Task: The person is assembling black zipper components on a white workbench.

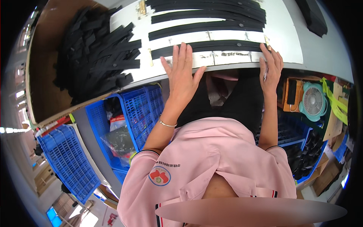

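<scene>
A long black strap [215, 46] lies flat along the near part of a white board [227, 58], a small grey round spot on it. My left hand [182, 73] is open with its fingers spread, the fingertips resting at the strap's left part. At the strap's right end is my right hand [271, 68], its fingertips touching or very near that end. A slim silvery pen [266, 72] is tucked in that hand, partly hidden by the fingers. Farther back, several more black straps [208, 29] lie in rows, some overlapping.
A brown cardboard box [43, 83] on the left holds a heap of black straps [94, 56]. Blue plastic crates [145, 113] stand below the table edge. To the right are a teal fan [314, 100] and a crate of black pieces [304, 157]. A dark object [312, 17] lies far right.
</scene>
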Motion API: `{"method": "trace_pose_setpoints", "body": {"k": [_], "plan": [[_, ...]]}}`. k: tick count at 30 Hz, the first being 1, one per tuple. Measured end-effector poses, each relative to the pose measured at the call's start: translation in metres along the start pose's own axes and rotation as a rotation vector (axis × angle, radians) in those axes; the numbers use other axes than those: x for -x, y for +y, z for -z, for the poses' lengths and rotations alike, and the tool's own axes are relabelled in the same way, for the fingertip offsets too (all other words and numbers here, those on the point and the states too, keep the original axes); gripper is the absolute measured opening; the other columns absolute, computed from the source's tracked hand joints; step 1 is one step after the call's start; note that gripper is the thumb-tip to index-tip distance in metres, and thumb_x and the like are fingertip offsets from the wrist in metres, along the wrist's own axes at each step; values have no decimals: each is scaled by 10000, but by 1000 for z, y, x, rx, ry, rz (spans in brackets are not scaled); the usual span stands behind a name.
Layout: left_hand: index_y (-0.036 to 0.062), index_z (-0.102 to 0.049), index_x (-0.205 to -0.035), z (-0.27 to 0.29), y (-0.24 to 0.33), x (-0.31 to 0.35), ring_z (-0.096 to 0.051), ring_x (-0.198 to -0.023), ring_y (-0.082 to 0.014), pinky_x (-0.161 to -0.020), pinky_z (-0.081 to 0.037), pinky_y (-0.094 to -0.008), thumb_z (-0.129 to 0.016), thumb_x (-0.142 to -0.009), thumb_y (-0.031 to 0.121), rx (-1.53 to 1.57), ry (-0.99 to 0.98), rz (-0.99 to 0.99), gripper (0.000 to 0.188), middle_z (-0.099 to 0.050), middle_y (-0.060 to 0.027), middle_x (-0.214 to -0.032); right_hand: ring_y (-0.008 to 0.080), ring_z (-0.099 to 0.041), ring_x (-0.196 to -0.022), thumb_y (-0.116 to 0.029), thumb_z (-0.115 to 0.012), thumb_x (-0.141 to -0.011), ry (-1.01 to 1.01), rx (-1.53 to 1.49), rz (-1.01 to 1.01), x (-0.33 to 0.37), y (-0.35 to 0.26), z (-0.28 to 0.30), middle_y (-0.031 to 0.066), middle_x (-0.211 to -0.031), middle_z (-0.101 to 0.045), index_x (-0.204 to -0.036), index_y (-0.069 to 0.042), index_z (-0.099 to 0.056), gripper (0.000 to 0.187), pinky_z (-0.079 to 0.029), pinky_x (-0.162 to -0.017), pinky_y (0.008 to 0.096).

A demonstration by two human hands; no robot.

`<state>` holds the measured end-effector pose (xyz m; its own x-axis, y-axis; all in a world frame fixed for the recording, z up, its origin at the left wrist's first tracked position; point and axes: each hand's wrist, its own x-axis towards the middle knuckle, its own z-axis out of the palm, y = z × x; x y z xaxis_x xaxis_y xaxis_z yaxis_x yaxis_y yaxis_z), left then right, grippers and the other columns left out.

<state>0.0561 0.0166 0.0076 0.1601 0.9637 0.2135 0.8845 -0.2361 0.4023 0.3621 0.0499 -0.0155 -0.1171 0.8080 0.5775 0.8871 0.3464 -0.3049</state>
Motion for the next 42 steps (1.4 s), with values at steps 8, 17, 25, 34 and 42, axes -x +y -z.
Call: {"method": "trace_pose_setpoints", "body": {"k": [8,17,25,34,42], "plan": [[-5,-434,-1528,25,-43,23,-285,-1543,-356,-1180,41,-715,-794,-850,499,-38,78,164,918,-402,-168,-1613,243,-589,-1268,-130,-643,-1015,32,25,10,-1,-7,1,41,-1285,-705,-1320,-106,-686,309,-379,-1164,444],[3,-475,-1505,17,-47,29,-305,-1534,-348,-1201,10,-678,-805,-843,487,8,183,152,884,-450,-136,-1582,210,-626,-1158,-110,-589,-1044,-21,-541,-150,-40,-75,-9,76,-1152,-756,-1308,-67,-663,278,-416,-1075,354],[23,-502,-1494,13,-47,31,-357,-1507,-333,-1195,-47,-669,-852,-777,451,59,237,147,905,-482,-123,-1560,87,-630,-714,-129,-672,-994,-325,-970,-330,-81,-181,-57,46,-901,-761,-1061,-4,-762,168,-493,-656,229],[39,-511,-1492,14,-49,30,-369,-1501,-314,-1197,-64,-663,-841,-770,472,80,260,152,904,-498,-93,-1549,121,-645,-634,-144,-691,-976,-357,-856,-206,-80,-188,-100,66,-910,-771,-948,52,-743,204,-485,-597,264],[42,-517,-1490,12,-49,30,-371,-1500,-312,-1196,-70,-660,-835,-769,484,90,270,146,904,-497,-88,-1550,123,-644,-622,-150,-697,-975,-317,-776,-132,-78,-188,-104,65,-883,-768,-949,35,-753,194,-495,-593,265]]}}
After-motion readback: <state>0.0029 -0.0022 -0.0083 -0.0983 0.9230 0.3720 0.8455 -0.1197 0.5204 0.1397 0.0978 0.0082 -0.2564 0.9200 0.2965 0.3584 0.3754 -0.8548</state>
